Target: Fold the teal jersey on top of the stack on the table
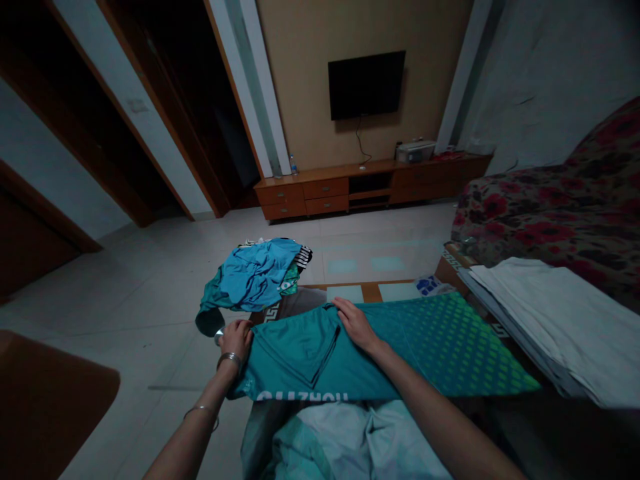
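A teal sports shirt point(425, 353) with a green dot pattern and white lettering lies spread on a low table in front of me. My left hand point(236, 338), with bracelets on the wrist, is closed on the shirt's left edge. My right hand point(356, 324) lies flat and open on the folded part of the shirt near its top edge. Beyond the shirt sits a heap of blue and green clothes point(257, 277). More pale cloth point(345, 437) lies bunched just below the shirt, near my body.
Folded white cloth point(560, 313) lies on the right beside a floral sofa point(560, 207). A wooden TV cabinet point(370, 187) and wall TV point(367, 84) stand across the tiled floor point(140, 287). A brown piece of furniture point(45, 407) is at the lower left.
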### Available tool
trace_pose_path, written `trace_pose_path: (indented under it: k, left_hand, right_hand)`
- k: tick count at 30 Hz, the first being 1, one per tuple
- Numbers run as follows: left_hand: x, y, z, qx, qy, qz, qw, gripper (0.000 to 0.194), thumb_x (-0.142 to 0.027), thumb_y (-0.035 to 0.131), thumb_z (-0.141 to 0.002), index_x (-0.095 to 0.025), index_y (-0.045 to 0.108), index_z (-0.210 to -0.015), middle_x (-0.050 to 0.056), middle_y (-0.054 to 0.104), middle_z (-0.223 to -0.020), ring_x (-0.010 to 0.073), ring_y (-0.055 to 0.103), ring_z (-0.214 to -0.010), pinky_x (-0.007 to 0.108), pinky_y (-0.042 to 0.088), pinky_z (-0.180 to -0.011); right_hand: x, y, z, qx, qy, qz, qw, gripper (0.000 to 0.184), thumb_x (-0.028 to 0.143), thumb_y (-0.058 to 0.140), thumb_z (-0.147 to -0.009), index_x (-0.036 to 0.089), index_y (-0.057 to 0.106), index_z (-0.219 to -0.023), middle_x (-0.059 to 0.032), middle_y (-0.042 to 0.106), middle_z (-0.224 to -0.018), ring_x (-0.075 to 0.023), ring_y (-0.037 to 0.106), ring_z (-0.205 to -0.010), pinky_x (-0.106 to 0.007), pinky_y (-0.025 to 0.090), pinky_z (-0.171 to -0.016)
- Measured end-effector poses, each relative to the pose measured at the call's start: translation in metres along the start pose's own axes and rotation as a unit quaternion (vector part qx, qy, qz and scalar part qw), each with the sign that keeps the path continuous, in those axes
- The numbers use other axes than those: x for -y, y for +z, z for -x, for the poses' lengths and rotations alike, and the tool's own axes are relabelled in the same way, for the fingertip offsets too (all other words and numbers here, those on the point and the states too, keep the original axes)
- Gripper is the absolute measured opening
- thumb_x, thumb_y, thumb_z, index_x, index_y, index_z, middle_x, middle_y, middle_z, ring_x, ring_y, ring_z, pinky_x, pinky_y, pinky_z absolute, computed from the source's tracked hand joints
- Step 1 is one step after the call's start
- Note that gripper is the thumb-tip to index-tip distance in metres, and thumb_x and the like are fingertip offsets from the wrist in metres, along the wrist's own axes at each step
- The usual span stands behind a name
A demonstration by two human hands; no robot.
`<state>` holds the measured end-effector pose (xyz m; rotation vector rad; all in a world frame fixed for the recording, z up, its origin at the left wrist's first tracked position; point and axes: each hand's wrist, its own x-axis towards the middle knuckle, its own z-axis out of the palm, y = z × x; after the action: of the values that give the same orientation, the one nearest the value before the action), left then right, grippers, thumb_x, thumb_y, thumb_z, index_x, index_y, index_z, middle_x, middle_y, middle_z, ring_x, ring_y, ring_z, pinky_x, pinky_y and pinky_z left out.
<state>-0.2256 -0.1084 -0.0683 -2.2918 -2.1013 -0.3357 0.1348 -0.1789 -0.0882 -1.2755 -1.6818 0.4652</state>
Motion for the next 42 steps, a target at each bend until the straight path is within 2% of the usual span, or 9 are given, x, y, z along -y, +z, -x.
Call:
trace_pose_path:
  k: [6, 12, 16, 19, 23, 26, 28, 33, 42]
  left_hand:
    - [-0.001, -0.009, 0.006, 0.007, 0.011, -0.013, 1.000, 0.038, -0.019, 0.040, -0.087, -0.013, 0.060, -0.119, 0.015, 0.055, -0.126, 0.0288, 0.048, -0.116, 0.042, 0.039, -0.095]
    - [-0.041, -0.016, 0.028, 0.020, 0.146, -0.042, 0.988, 0.045, -0.026, 0.037, -0.091, -0.023, 0.050, -0.134, 0.007, 0.039, -0.149, 0.0245, 0.030, -0.139, 0.048, 0.024, -0.110]
    - [-0.055, -0.014, 0.038, 0.065, 0.122, -0.052, 0.989, 0.048, -0.032, 0.040, -0.092, -0.022, 0.046, -0.138, 0.007, 0.035, -0.150, 0.0254, 0.027, -0.141, 0.053, 0.018, -0.111]
    - [-0.061, -0.011, 0.043, 0.038, 0.141, -0.041, 0.989, 0.049, -0.032, 0.039, -0.092, -0.022, 0.044, -0.140, 0.007, 0.032, -0.152, 0.0242, 0.024, -0.142, 0.052, 0.015, -0.113]
    - [-0.076, -0.004, 0.045, 0.037, 0.175, -0.003, 0.984, 0.050, -0.035, 0.038, -0.093, -0.023, 0.042, -0.142, 0.007, 0.030, -0.153, 0.0237, 0.022, -0.143, 0.051, 0.013, -0.114]
    - [-0.081, 0.004, 0.045, 0.060, 0.176, 0.006, 0.983, 0.052, -0.037, 0.040, -0.092, -0.022, 0.040, -0.143, 0.008, 0.029, -0.153, 0.0248, 0.021, -0.143, 0.053, 0.012, -0.113]
    - [-0.078, 0.009, 0.045, 0.067, 0.177, 0.002, 0.982, 0.054, -0.038, 0.040, -0.092, -0.022, 0.039, -0.143, 0.008, 0.028, -0.153, 0.0248, 0.020, -0.143, 0.053, 0.011, -0.114]
    - [-0.066, 0.013, 0.043, 0.066, 0.185, -0.012, 0.980, 0.056, -0.042, 0.039, -0.092, -0.023, 0.037, -0.145, 0.008, 0.028, -0.153, 0.0241, 0.021, -0.143, 0.051, 0.011, -0.115]
    - [-0.053, 0.016, 0.034, 0.064, 0.178, -0.060, 0.980, 0.058, -0.042, 0.034, -0.091, -0.023, 0.036, -0.145, 0.005, 0.027, -0.154, 0.0241, 0.021, -0.143, 0.053, 0.014, -0.113]
  right_hand:
    - [-0.043, -0.091, 0.055, -0.042, 0.050, 0.166, 0.984, 0.041, 0.025, 0.035, -0.094, 0.020, 0.059, -0.126, -0.0090, 0.060, -0.128, -0.0201, 0.055, -0.119, -0.040, 0.041, -0.105]
    - [-0.116, -0.193, 0.110, -0.090, 0.175, 0.435, 0.879, 0.040, 0.027, 0.038, -0.091, 0.010, 0.063, -0.118, -0.0178, 0.059, -0.127, -0.0299, 0.051, -0.122, -0.047, 0.041, -0.100]
    - [-0.129, -0.217, 0.116, -0.093, 0.187, 0.474, 0.855, 0.040, 0.028, 0.039, -0.091, 0.008, 0.064, -0.115, -0.0218, 0.058, -0.127, -0.0316, 0.050, -0.123, -0.047, 0.041, -0.100]
    - [-0.096, -0.183, 0.088, -0.093, 0.155, 0.451, 0.874, 0.040, 0.031, 0.043, -0.091, 0.008, 0.063, -0.117, -0.0232, 0.056, -0.128, -0.0334, 0.047, -0.126, -0.049, 0.038, -0.102]
    - [-0.011, -0.077, 0.025, 0.013, 0.005, 0.327, 0.945, 0.040, 0.030, 0.047, -0.092, 0.016, 0.056, -0.129, -0.0142, 0.048, -0.141, -0.0281, 0.038, -0.134, -0.047, 0.032, -0.109]
    - [0.039, 0.000, -0.009, 0.093, -0.072, 0.245, 0.963, 0.044, 0.033, 0.051, -0.092, 0.020, 0.051, -0.134, -0.0105, 0.041, -0.147, -0.0268, 0.031, -0.139, -0.047, 0.029, -0.111]
    - [0.050, 0.030, -0.019, 0.136, -0.096, 0.217, 0.962, 0.048, 0.036, 0.053, -0.091, 0.018, 0.049, -0.136, -0.0111, 0.038, -0.149, -0.0267, 0.027, -0.140, -0.048, 0.026, -0.113]
    - [0.025, 0.042, -0.014, 0.195, -0.063, 0.215, 0.955, 0.048, 0.036, 0.051, -0.093, 0.018, 0.046, -0.137, -0.0113, 0.037, -0.149, -0.0241, 0.027, -0.141, -0.047, 0.024, -0.113]
    - [0.021, 0.023, -0.009, 0.171, -0.050, 0.236, 0.955, 0.049, 0.041, 0.045, -0.095, 0.018, 0.045, -0.138, -0.0089, 0.037, -0.149, -0.0219, 0.026, -0.141, -0.045, 0.026, -0.113]
